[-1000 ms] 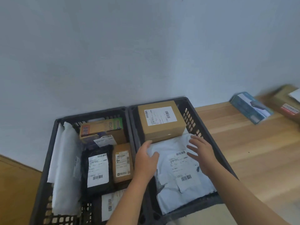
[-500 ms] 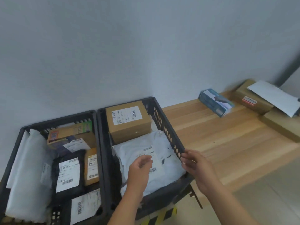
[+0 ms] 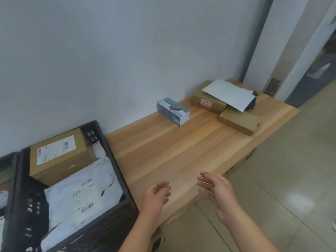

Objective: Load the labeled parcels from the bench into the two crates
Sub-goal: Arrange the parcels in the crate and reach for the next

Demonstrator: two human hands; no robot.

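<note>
Wood worktop (image 3: 181,151) lies under my left hand (image 3: 154,197) and right hand (image 3: 220,193), fingers (image 3: 205,184) loose and empty; blue box (image 3: 173,111) looks next.

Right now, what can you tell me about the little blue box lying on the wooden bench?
The small blue-and-white rectangular cardboard box looks like printed retail packaging, closed, with a dark picture on one long face and a paler end towards the camera. It lies flat, at an angle, on the light wooden bench close to the pale wall. Nothing rests on it, and it stands apart from the brown cardboard boxes further along the bench.
</note>
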